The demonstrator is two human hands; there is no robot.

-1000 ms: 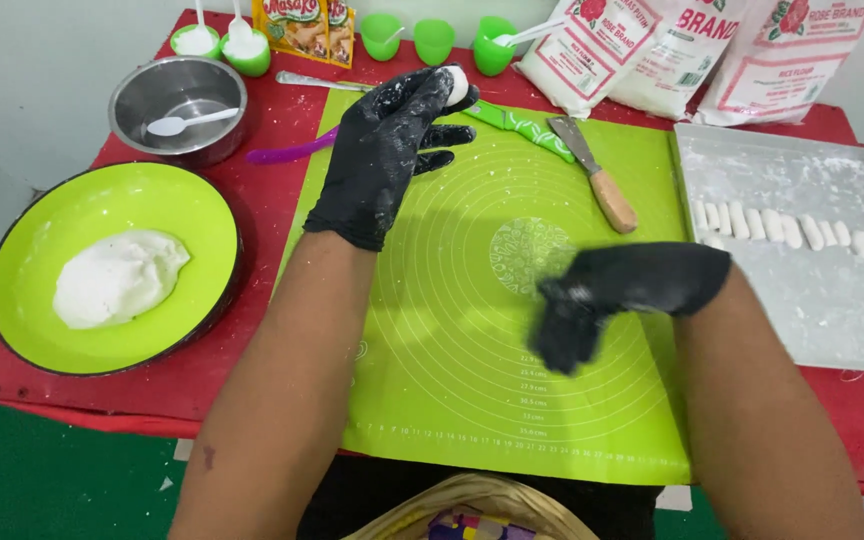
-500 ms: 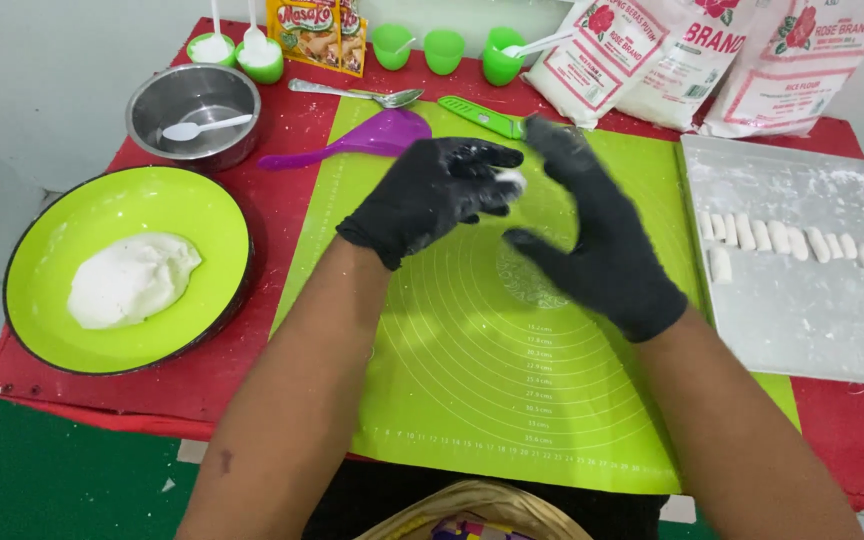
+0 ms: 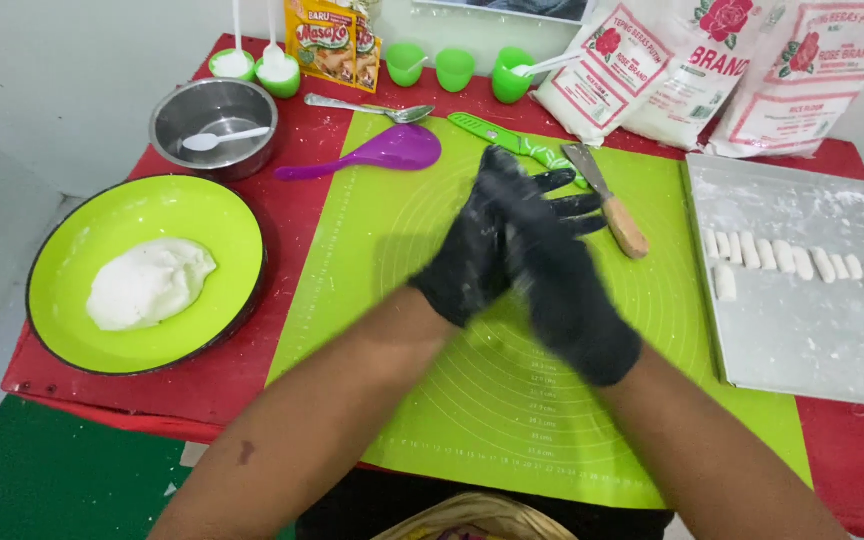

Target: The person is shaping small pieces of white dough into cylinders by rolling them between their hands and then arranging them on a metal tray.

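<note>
Black nitrile gloves cover both hands, which meet palm to palm in the centre of the frame above the green silicone mat [image 3: 432,400]. The left hand [image 3: 477,255] lies flat against the right hand [image 3: 562,290], fingers extended and pointing toward the upper right; neither grip is curled around anything that shows, and whether a piece of dough lies pressed between the palms cannot be told. If a piece is being rolled there, light even pressure and straight, parallel strokes would, in judgement, give a uniform stick; squeezing hard would flatten it.

At the bottom edge, a woven basket rim [image 3: 472,515] is just visible. The mat lies on a red bench [image 3: 242,380]. At the left of the frame, a green plate [image 3: 202,230] carries the white dough mass [image 3: 147,283], soft, smooth and slumped, well apart from the hands. At the right, a floured metal tray [image 3: 802,340] holds a row of short white dough sticks [image 3: 802,262], lying side by side.

Just beyond the hands lie a wooden-handled knife [image 3: 612,205], a green knife [image 3: 502,135] and a purple rice paddle [image 3: 382,152]. Farther up: a steel bowl [image 3: 214,125] with a white spoon, small green cups [image 3: 430,65], seasoning packets [image 3: 334,42] and white flour bags [image 3: 722,70] in the upper right.
</note>
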